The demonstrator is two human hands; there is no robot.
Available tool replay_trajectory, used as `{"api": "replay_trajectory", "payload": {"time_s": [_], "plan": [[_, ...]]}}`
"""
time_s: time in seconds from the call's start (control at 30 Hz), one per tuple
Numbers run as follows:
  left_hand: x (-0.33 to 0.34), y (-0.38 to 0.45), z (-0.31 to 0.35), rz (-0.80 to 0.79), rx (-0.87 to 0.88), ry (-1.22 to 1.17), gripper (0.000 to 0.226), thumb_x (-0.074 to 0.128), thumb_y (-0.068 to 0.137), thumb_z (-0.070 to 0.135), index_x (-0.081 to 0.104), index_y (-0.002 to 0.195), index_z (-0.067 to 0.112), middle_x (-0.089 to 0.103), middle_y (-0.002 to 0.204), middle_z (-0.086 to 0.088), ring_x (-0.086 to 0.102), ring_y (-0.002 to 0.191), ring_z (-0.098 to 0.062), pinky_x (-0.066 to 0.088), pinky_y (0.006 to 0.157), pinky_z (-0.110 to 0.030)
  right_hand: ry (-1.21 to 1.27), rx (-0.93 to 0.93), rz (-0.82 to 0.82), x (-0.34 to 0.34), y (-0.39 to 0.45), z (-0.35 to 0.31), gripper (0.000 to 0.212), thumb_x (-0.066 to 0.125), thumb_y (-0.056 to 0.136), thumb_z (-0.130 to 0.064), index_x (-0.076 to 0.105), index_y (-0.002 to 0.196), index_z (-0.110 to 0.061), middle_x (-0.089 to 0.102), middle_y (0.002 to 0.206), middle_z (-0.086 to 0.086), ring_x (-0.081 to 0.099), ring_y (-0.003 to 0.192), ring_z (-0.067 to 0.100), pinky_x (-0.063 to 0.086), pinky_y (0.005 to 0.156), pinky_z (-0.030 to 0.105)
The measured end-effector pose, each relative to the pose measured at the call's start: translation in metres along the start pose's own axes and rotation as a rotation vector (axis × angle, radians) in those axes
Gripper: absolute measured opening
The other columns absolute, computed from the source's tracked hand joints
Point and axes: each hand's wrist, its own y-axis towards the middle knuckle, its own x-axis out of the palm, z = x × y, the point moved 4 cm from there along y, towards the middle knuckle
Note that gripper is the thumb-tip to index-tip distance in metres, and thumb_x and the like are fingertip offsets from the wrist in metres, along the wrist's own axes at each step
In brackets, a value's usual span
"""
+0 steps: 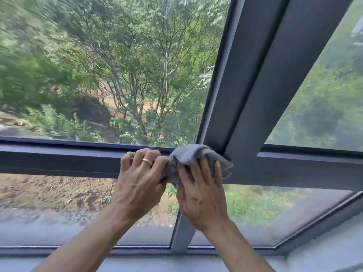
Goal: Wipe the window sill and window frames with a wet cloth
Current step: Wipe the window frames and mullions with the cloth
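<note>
A grey cloth is bunched against the dark window frame where the horizontal bar meets the upright mullion. My right hand lies flat over the cloth, fingers spread, pressing it on the joint. My left hand, with a ring on one finger, pinches the cloth's left edge with curled fingers, resting on the bar. The pale window sill runs along the bottom of the view.
A short lower mullion runs down behind my wrists to the bottom frame rail. Glass panes fill the frame on all sides, with trees and bare earth outside. The frame angles away at the right.
</note>
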Motion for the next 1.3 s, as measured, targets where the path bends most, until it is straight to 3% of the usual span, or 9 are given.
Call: {"api": "replay_trajectory", "payload": {"time_s": [0.13, 0.27, 0.47, 0.67, 0.83, 0.97, 1.1, 1.2, 1.3], "plan": [[0.004, -0.011, -0.006, -0.130, 0.006, 0.028, 0.080, 0.084, 0.056, 0.042, 0.052, 0.124, 0.014, 0.056, 0.119, -0.007, 0.049, 0.114, -0.028, 0.032, 0.095, -0.045, -0.029, -0.018, -0.008, 0.024, -0.006, 0.009, 0.068, 0.050, 0.094, -0.034, 0.023, 0.154, -0.018, 0.030, 0.153, 0.006, 0.014, 0.147, 0.028, -0.003, 0.120, 0.043], [0.004, -0.019, -0.008, -0.218, 0.018, 0.063, 0.093, 0.083, 0.059, 0.045, 0.046, 0.138, 0.013, 0.052, 0.131, -0.009, 0.045, 0.128, -0.031, 0.031, 0.105, -0.053, -0.048, -0.005, -0.152, 0.038, -0.068, 0.014, 0.050, 0.057, 0.090, -0.029, 0.053, 0.138, -0.015, 0.049, 0.137, 0.011, 0.049, 0.126, 0.043, 0.001, 0.123, 0.044], [0.011, -0.027, -0.001, -0.157, -0.046, 0.075, 0.092, 0.082, 0.062, 0.034, 0.042, 0.141, 0.012, 0.047, 0.136, -0.011, 0.043, 0.132, -0.034, 0.027, 0.108, -0.057, -0.078, 0.019, -0.002, 0.025, -0.022, 0.017, 0.060, 0.054, 0.093, -0.031, 0.037, 0.146, -0.009, 0.044, 0.142, 0.015, 0.036, 0.132, 0.040, 0.021, 0.114, 0.052], [0.010, -0.028, 0.001, -0.194, -0.068, 0.088, 0.093, 0.081, 0.061, 0.033, 0.042, 0.143, 0.013, 0.045, 0.139, -0.009, 0.039, 0.136, -0.032, 0.024, 0.108, -0.059, -0.097, 0.044, -0.110, 0.035, -0.066, 0.021, 0.055, 0.061, 0.090, -0.033, 0.053, 0.135, -0.002, 0.051, 0.137, 0.019, 0.041, 0.131, 0.038, 0.017, 0.119, 0.047], [0.009, -0.029, 0.001, -0.212, -0.080, 0.104, 0.085, 0.069, 0.066, 0.034, 0.042, 0.144, 0.014, 0.043, 0.141, -0.006, 0.037, 0.138, -0.030, 0.022, 0.109, -0.058, -0.068, -0.145, 0.129, 0.009, -0.029, 0.002, 0.040, 0.063, 0.089, -0.024, 0.065, 0.126, -0.007, 0.056, 0.131, 0.014, 0.043, 0.128, 0.034, 0.038, 0.101, 0.045], [0.007, -0.028, -0.002, -0.195, -0.072, 0.098, 0.084, 0.071, 0.067, 0.032, 0.043, 0.144, 0.015, 0.044, 0.142, -0.005, 0.037, 0.138, -0.028, 0.021, 0.110, -0.057, 0.007, -0.240, 0.208, 0.007, 0.011, 0.000, 0.026, 0.055, 0.099, -0.023, 0.057, 0.122, -0.009, 0.046, 0.135, 0.015, 0.038, 0.136, 0.039, 0.031, 0.114, 0.047], [0.006, -0.033, -0.004, -0.189, -0.065, 0.135, 0.086, 0.072, 0.065, 0.032, 0.043, 0.145, 0.014, 0.043, 0.145, -0.008, 0.035, 0.140, -0.031, 0.023, 0.110, -0.058, -0.091, -0.431, 0.149, 0.005, -0.002, 0.029, 0.019, 0.060, 0.099, -0.018, 0.060, 0.116, -0.011, 0.046, 0.134, 0.015, 0.036, 0.139, 0.039, 0.025, 0.118, 0.048], [0.002, -0.042, -0.016, -0.182, -0.130, 0.137, 0.089, 0.073, 0.064, 0.032, 0.042, 0.145, 0.014, 0.041, 0.146, -0.012, 0.034, 0.140, -0.034, 0.024, 0.109, -0.060, -0.158, -0.587, 0.056, 0.002, -0.008, 0.041, 0.025, 0.045, 0.104, -0.013, 0.065, 0.120, -0.016, 0.043, 0.137, 0.016, 0.036, 0.137, 0.041, 0.022, 0.120, 0.049], [0.003, -0.044, -0.023, -0.166, -0.151, 0.155, 0.079, 0.061, 0.071, 0.036, 0.042, 0.145, 0.014, 0.043, 0.146, -0.010, 0.036, 0.139, -0.033, 0.023, 0.109, -0.059, -0.119, -0.657, 0.090, 0.012, 0.023, 0.005, 0.023, 0.055, 0.100, -0.013, 0.067, 0.116, -0.023, 0.042, 0.139, 0.015, 0.043, 0.135, 0.042, 0.035, 0.113, 0.049]]}}
